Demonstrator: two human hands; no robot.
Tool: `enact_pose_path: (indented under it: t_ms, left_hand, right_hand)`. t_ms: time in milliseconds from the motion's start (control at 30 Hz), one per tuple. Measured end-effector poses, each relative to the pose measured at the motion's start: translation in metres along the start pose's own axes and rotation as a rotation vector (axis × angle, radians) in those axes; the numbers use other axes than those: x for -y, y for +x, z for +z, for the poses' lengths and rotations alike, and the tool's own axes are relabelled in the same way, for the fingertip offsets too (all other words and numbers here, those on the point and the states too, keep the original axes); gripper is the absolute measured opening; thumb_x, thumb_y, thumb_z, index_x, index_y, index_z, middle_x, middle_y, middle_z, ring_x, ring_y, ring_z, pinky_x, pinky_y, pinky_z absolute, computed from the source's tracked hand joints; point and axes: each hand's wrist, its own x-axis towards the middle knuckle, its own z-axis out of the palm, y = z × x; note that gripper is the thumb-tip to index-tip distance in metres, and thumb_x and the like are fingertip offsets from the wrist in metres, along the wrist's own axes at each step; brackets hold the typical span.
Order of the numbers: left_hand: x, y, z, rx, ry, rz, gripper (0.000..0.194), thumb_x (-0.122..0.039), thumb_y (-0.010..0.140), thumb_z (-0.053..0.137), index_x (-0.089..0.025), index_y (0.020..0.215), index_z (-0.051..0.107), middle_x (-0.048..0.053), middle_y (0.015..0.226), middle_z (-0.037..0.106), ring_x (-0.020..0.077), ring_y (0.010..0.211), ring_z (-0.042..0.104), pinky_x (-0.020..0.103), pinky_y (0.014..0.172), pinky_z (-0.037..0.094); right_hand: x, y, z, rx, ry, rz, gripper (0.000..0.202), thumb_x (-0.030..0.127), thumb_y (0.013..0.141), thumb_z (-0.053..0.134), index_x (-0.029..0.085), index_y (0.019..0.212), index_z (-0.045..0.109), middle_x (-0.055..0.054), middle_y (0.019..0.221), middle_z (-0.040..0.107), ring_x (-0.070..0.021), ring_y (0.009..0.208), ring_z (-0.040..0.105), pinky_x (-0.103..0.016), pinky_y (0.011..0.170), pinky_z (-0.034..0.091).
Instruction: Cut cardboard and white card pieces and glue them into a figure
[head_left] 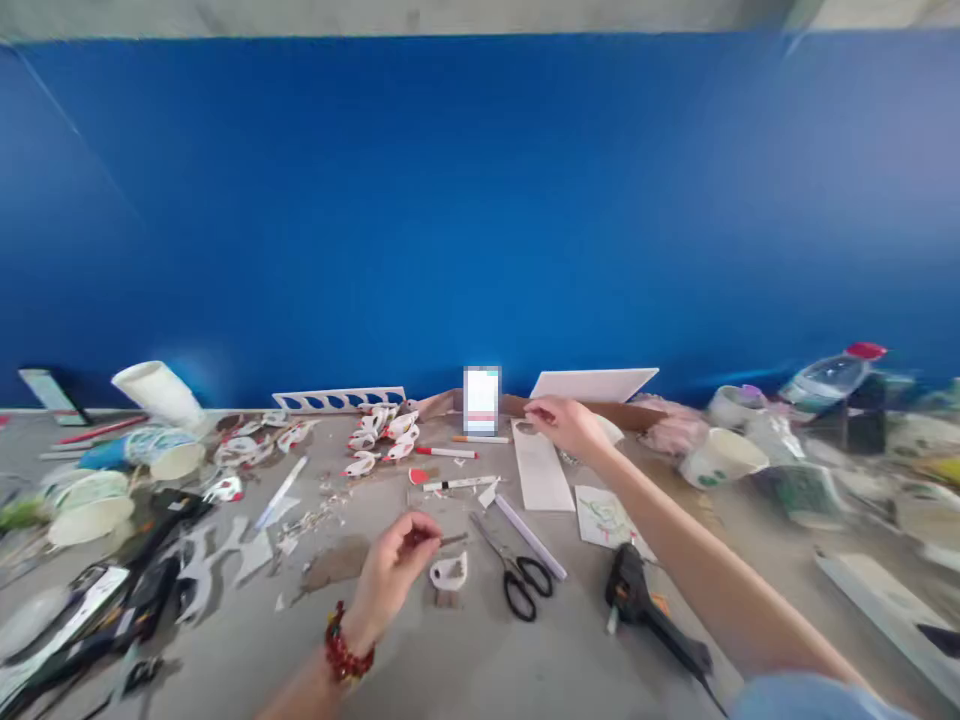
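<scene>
My left hand is closed in a pinch over the near middle of the table, with a thin brownish strip sticking out past its fingertips. Just right of it lies a small white bird-like cut-out with a brown piece at its lower edge. Farther off, my right hand reaches over the top of a long white sheet with a cut-out at its far end. Its fingers are bent together; whatever they may hold is hidden. Black-handled scissors lie partly open between the two arms.
A black glue gun lies beneath my right forearm. Several white-and-red bird-like cut-outs, a red marker and a white marker lie ahead. Cups and a bottle crowd the right; black tools the left.
</scene>
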Motion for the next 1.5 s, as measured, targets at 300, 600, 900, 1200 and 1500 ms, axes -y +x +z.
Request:
enact_pose_path:
  t_ms: [300,600,900,1200,1500]
  left_hand:
    - [-0.002,0.001,-0.003,0.006,-0.010,-0.005,0.012,-0.032,0.085,0.059,-0.020,0.087,0.061,0.000,0.084,0.062,0.0152,0.080,0.059,0.023,0.075,0.046]
    - [0.004,0.007,-0.007,0.012,0.074,-0.018,0.014,-0.034,0.085,0.057,-0.021,0.088,0.060,0.000,0.085,0.064,0.0167,0.081,0.061,0.026,0.077,0.047]
    - [0.032,0.019,-0.033,0.018,0.332,0.072,0.014,-0.033,0.087,0.052,-0.022,0.089,0.060,0.002,0.091,0.067,0.0193,0.087,0.063,0.030,0.083,0.047]
    - [0.042,0.022,-0.035,0.072,0.484,0.090,0.013,-0.031,0.086,0.051,-0.023,0.088,0.061,0.002,0.090,0.069,0.0191,0.083,0.065,0.029,0.077,0.049]
    - [0.043,0.020,-0.036,0.076,0.636,0.104,0.016,-0.023,0.085,0.045,-0.023,0.086,0.061,0.002,0.089,0.068,0.0187,0.083,0.064,0.029,0.079,0.047]
  right_hand:
    - [0.011,-0.007,0.011,0.063,0.011,-0.021,0.022,0.028,0.092,0.048,0.024,0.092,0.069,-0.003,0.098,0.072,-0.0184,0.082,0.065,-0.025,0.064,0.045]
    - [0.023,-0.046,0.005,0.180,-0.004,-0.044,0.024,0.029,0.093,0.046,0.021,0.090,0.069,-0.006,0.091,0.071,-0.0211,0.084,0.063,-0.027,0.067,0.044]
    - [0.078,-0.121,0.016,0.502,-0.051,-0.080,0.016,0.036,0.086,0.059,0.023,0.084,0.068,-0.002,0.083,0.070,-0.0196,0.077,0.064,-0.025,0.062,0.039]
    - [0.084,-0.131,0.013,0.495,-0.119,0.025,0.016,0.038,0.084,0.061,0.024,0.087,0.066,-0.002,0.088,0.070,-0.0200,0.079,0.064,-0.024,0.059,0.035]
    - [-0.021,-0.084,-0.046,0.011,-0.302,0.281,0.026,0.032,0.092,0.044,0.022,0.087,0.068,-0.004,0.090,0.072,-0.0194,0.076,0.064,-0.026,0.060,0.042]
